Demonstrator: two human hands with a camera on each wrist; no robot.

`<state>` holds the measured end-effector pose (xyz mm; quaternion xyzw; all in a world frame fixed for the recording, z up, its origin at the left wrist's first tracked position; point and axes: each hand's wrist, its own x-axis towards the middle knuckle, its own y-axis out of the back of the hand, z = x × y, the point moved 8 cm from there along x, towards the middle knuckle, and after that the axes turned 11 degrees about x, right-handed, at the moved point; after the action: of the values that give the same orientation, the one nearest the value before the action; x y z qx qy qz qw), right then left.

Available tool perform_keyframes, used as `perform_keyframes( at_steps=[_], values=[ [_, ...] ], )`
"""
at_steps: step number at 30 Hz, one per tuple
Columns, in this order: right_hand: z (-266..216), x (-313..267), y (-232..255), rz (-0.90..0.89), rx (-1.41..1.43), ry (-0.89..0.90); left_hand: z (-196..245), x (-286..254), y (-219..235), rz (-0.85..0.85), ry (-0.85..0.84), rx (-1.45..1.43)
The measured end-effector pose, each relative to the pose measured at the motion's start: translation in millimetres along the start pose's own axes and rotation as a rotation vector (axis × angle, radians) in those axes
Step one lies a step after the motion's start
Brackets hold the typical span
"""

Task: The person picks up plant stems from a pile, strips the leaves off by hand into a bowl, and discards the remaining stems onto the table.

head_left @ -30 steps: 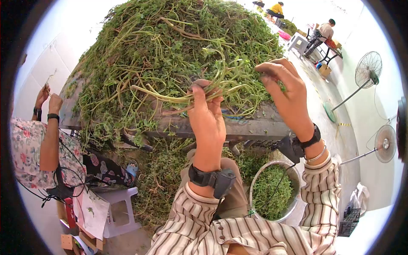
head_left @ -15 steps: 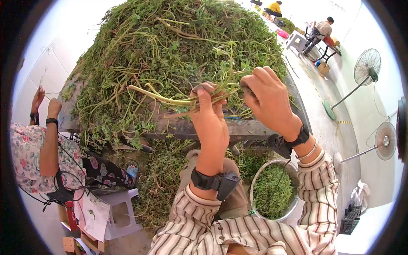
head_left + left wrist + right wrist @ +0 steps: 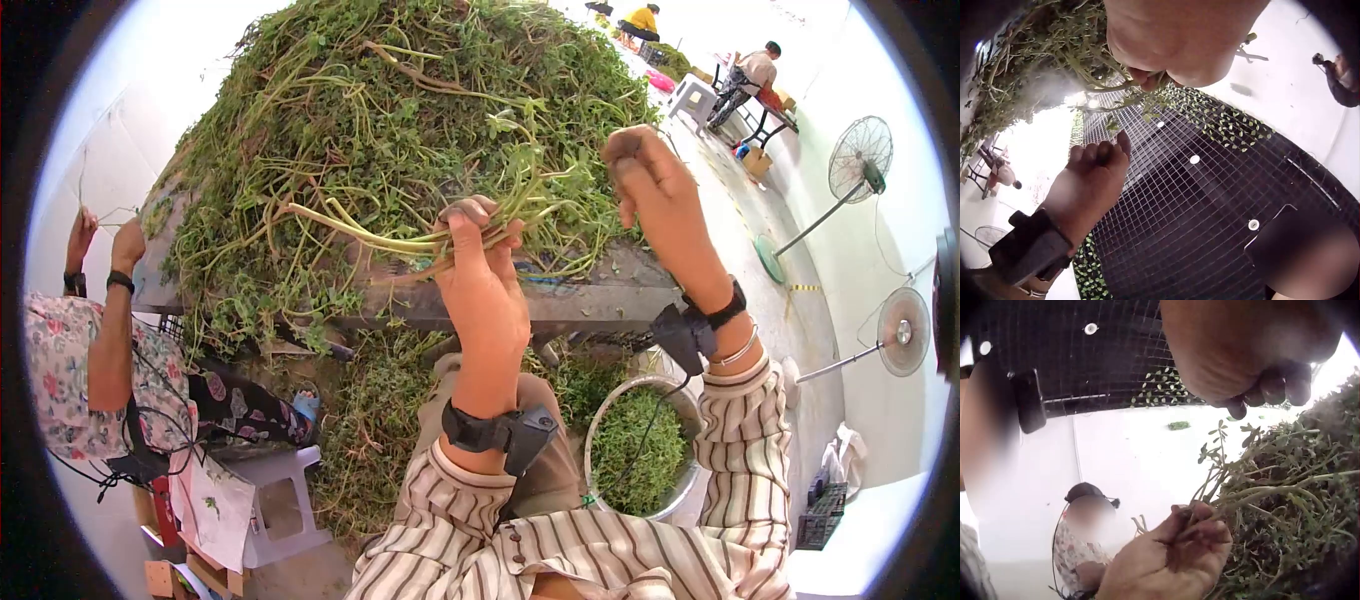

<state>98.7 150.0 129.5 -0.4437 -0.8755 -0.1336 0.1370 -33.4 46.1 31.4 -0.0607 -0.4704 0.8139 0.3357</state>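
Observation:
Long green stems [image 3: 375, 238] with leafy ends are pinched between the thumb and fingers of the left hand [image 3: 487, 295], over the front edge of a large heap of the same greens [image 3: 400, 130]. Up and to the right, apart from the stems, the right hand [image 3: 668, 205] has curled fingers, with nothing visible in them. The left wrist view shows the right hand [image 3: 1088, 187] with bent fingers below the heap's edge. In the right wrist view, the left hand [image 3: 1169, 559] grips the stems [image 3: 1241, 494], whose leaves rise beside the heap.
A round basin [image 3: 640, 450] of small green pieces stands below the table edge [image 3: 600, 308]. More greens [image 3: 370, 430] lie under the table. At the left a person in a floral top [image 3: 70, 370] works near a stool [image 3: 285, 500]. Two fans [image 3: 862, 158] stand at the right.
The right hand came in to the leafy end of the stems, then drew back up and to the right. The left hand keeps its grip and has shifted slightly left.

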Motion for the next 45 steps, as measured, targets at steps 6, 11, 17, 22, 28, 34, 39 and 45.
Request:
perform_keyframes(
  at_steps=[6, 11, 17, 22, 28, 34, 39, 45],
  values=[
    [-37.7, -8.7, -26.5, -0.116, -0.483, 0.386, -0.4, -3.3, -4.2, -0.021, 0.003, 0.041],
    [-47.6, -9.3, -50.7, -0.271, -0.618, 0.568, -0.7, -7.2, -8.8, -0.057, -0.015, 0.127],
    [-33.1, -5.0, -63.6, -0.463, -0.896, 0.565, 2.9, -10.3, -20.4, -0.137, -0.065, 0.276],
    [-22.5, -3.5, -65.6, -0.618, -0.973, 0.439, -2.3, -11.2, -24.2, -0.225, -0.033, 0.337],
    [-12.4, 1.3, -54.9, -0.684, -0.855, 0.335, -2.6, -13.3, -27.9, -0.23, -0.002, 0.366],
    [-4.0, -0.6, -50.9, -0.696, -0.759, 0.225, -2.1, -14.2, -29.3, -0.258, -0.031, 0.397],
    [2.1, -1.8, -46.0, -0.734, -0.636, 0.136, 0.5, -15.5, -29.6, -0.217, -0.024, 0.481],
    [-1.7, 9.2, -26.6, -0.445, -0.532, 0.172, -6.6, -17.2, -25.0, -0.148, -0.001, 0.441]
  ],
)
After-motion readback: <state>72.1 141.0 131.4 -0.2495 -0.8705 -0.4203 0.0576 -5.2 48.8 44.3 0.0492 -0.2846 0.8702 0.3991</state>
